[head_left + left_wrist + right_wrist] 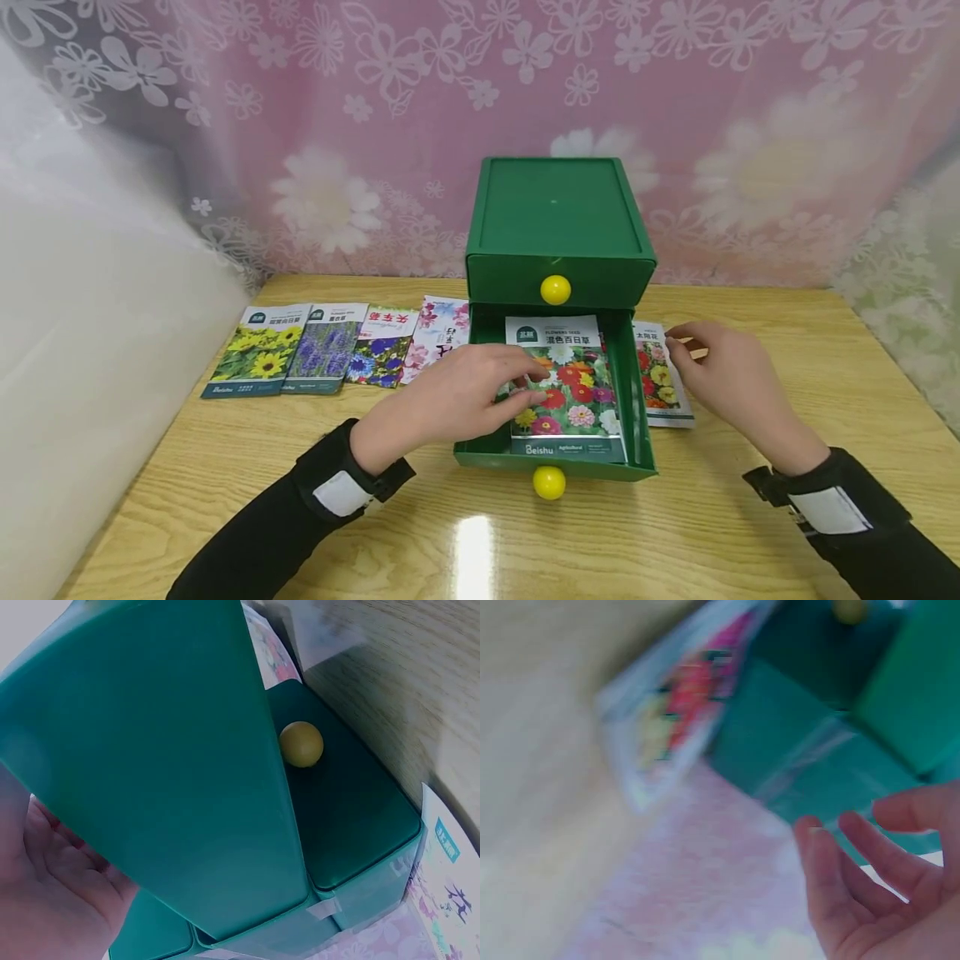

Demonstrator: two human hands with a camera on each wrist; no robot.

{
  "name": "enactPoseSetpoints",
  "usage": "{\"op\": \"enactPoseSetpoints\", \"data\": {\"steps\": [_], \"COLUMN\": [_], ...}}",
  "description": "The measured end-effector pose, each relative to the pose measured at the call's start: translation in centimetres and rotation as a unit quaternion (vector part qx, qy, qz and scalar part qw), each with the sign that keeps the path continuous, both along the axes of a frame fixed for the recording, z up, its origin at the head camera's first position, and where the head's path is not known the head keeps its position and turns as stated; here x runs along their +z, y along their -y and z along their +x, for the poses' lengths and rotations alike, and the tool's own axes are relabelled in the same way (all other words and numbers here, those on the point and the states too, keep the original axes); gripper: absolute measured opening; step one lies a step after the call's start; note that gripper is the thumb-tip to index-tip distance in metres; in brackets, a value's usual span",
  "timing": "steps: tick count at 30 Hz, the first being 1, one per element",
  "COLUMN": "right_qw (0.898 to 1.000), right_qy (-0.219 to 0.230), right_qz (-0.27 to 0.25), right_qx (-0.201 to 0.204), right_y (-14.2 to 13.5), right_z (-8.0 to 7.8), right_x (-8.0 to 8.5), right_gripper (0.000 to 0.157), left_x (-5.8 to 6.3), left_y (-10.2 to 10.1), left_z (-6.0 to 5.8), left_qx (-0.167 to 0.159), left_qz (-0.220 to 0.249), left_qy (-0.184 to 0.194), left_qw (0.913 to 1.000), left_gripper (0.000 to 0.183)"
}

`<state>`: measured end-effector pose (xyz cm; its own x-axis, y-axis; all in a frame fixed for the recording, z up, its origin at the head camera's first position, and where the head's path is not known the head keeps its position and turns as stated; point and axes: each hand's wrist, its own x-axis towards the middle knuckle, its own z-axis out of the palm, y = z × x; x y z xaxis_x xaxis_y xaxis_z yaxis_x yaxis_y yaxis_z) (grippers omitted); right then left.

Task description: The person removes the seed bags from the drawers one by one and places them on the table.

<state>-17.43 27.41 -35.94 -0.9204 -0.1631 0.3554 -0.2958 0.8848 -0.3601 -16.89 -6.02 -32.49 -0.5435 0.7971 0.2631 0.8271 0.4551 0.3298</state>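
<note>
A seed packet with mixed bright flowers (573, 421) lies in the pulled-out lower drawer (487, 460) of a small green cabinet (555, 208). Over the drawer's left side reaches my left hand (457, 396), thumb and fingers apart above the packet; whether they touch it I cannot tell. In the left wrist view this hand (67, 892) is beside the drawer's green wall. To the right of the drawer another seed packet (660, 375) lies on the table. My right hand (723, 375) is at its right edge, fingers loosely bent; the right wrist view shows nothing between them.
Several seed packets stand in a row on the left: yellow flowers (258, 350), purple spikes (326, 346), blue flowers (382, 346) and pink blossoms (442, 329). The upper drawer, with a yellow knob (556, 290), is closed. A floral curtain (420, 125) hangs behind the wooden table (375, 517).
</note>
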Motion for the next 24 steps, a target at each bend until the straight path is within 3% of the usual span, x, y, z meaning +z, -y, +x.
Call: {"op": "enactPoseSetpoints", "data": {"steps": [6, 11, 18, 24], "right_qw": [0.994, 0.984, 0.976, 0.965], "right_qy": [-0.104, -0.154, -0.116, -0.112], "right_qz": [-0.022, -0.009, 0.037, 0.125], "right_qx": [0.021, 0.088, 0.178, 0.203], "right_y": [2.6, 4.7, 7.0, 8.3], "right_z": [2.0, 2.8, 3.1, 3.0], "right_x": [3.0, 4.3, 4.1, 3.5], "right_gripper": [0.016, 0.009, 0.008, 0.009], "left_x": [0.1, 0.0, -0.4, -0.5], "left_y": [-0.3, -0.6, -0.7, -0.6], "left_z": [-0.2, -0.3, -0.5, -0.5], "left_qx": [-0.034, -0.04, -0.037, -0.029], "left_qz": [-0.043, -0.089, -0.123, -0.127], "left_qy": [-0.008, -0.034, -0.044, -0.068], "left_qw": [0.9984, 0.9946, 0.9907, 0.9891], "left_gripper": [0.028, 0.031, 0.027, 0.019]}}
